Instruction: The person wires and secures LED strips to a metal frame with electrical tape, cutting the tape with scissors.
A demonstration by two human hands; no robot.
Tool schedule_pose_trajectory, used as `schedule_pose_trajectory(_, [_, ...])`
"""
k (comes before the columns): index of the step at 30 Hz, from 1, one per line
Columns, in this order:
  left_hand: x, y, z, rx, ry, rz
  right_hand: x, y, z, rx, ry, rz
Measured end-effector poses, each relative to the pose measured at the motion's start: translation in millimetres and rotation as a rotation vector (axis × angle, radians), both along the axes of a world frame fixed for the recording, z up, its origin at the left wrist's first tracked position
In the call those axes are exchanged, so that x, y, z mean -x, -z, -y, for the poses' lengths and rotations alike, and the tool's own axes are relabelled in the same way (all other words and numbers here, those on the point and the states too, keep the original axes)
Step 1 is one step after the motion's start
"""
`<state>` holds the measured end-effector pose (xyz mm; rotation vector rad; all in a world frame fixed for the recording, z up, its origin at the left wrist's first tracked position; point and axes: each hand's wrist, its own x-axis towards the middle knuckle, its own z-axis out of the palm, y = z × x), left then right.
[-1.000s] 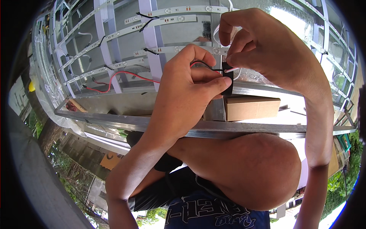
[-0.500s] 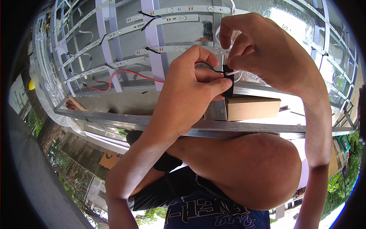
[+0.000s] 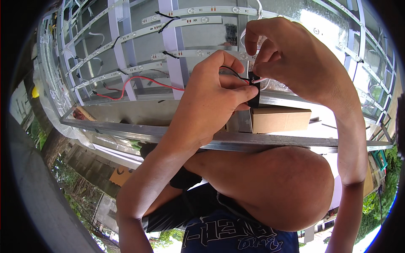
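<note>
Between the thumb and fingers of my left hand [image 3: 206,95] is a strip of black tape [image 3: 254,101], hanging upright against the ends of thin wires. A black wire [image 3: 229,68] loops out from behind those fingers to the tape, and a long red wire [image 3: 154,81] runs in from the left. My right hand [image 3: 297,65] is closed in a pinch at the tape's upper end, where short reddish and white wires show. What exactly its fingertips grip is partly hidden. Behind both hands lie white LED strips [image 3: 192,21].
The strips are tied with black ties to pale crossbars [image 3: 168,46] in a metal frame. The frame's near rail [image 3: 270,139] passes just above my bent knee [image 3: 287,185]. A cardboard box [image 3: 282,120] sits behind that rail. A white cable [image 3: 258,8] hangs near my right hand.
Both hands keep nearly the same pose at the tape. The frame and strips appear shifted very slightly to the right in view.
</note>
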<state>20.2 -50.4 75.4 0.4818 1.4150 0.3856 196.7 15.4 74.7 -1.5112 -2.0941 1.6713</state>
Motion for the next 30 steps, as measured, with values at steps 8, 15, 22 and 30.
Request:
schedule_pose_trajectory(8, [0.1,0.3,0.0,0.013,0.003,-0.009,-0.7,6.5,3.2,-0.084,-0.067,0.062])
schedule_pose_trajectory(15, [-0.6,-0.4,-1.4,0.016,0.030,-0.011,-2.7,11.3,5.3,-0.159,-0.063,0.027])
schedule_pose_trajectory(22, [-0.9,1.2,-1.1,0.050,0.039,-0.003,-2.5,14.7,6.6,-0.194,-0.094,0.055])
schedule_pose_trajectory(30, [0.2,-1.7,-1.1,0.079,0.043,-0.007,1.6,10.5,8.0,-0.209,-0.103,0.071])
